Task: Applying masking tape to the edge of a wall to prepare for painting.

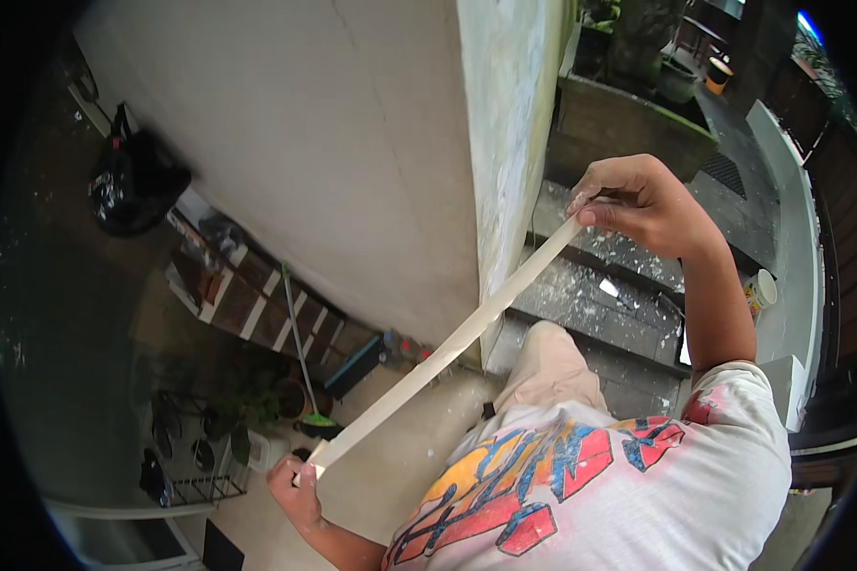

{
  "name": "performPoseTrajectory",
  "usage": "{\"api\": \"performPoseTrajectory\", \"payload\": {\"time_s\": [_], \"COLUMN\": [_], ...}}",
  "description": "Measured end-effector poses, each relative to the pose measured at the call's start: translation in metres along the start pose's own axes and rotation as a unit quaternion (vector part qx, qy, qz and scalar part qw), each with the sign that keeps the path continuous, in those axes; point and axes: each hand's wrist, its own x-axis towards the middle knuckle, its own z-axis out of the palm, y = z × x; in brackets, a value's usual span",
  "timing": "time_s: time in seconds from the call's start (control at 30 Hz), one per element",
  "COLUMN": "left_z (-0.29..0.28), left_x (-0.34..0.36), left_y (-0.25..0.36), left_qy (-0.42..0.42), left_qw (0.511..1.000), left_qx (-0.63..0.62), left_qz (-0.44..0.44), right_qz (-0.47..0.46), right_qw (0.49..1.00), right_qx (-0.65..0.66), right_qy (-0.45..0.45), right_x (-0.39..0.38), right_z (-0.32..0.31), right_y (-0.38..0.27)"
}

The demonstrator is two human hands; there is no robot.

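A long pale beige strip, apparently masking tape (448,344), stretches diagonally in front of my body. My right hand (638,205), dusted with white, pinches its upper end between thumb and fingers, high beside a wall corner (497,143) with patchy paint. My left hand (297,490) is closed on the lower end, where a small folded or rolled part shows; its shape is hard to make out. The strip passes in front of the corner's lower part.
Paint-spattered steps (600,295) descend beside the corner, with a white bucket (760,293) at right and a planter (628,114) beyond. At left are a black helmet (129,186), a shelf (238,305), a green broom (316,419), potted plants and a black rack (200,481).
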Motion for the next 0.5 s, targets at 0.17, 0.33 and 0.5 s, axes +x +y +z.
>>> {"api": "performPoseTrajectory", "payload": {"time_s": [0.17, 0.33, 0.5], "left_z": [0.032, 0.062, 0.172], "left_x": [0.015, 0.017, -0.045], "left_y": [-0.025, -0.054, -0.166], "left_qy": [-0.045, -0.267, -0.469], "left_qw": [0.997, 0.942, 0.828], "left_qx": [-0.031, 0.051, 0.198], "left_qz": [-0.059, -0.198, -0.236], "right_qz": [-0.001, -0.185, -0.200], "right_qw": [0.996, 0.972, 0.941], "right_qx": [0.058, -0.108, 0.046], "right_qy": [0.061, -0.093, -0.270], "right_x": [0.020, 0.011, -0.004], "right_z": [-0.015, 0.026, 0.108], "right_y": [-0.029, -0.075, -0.077]}}
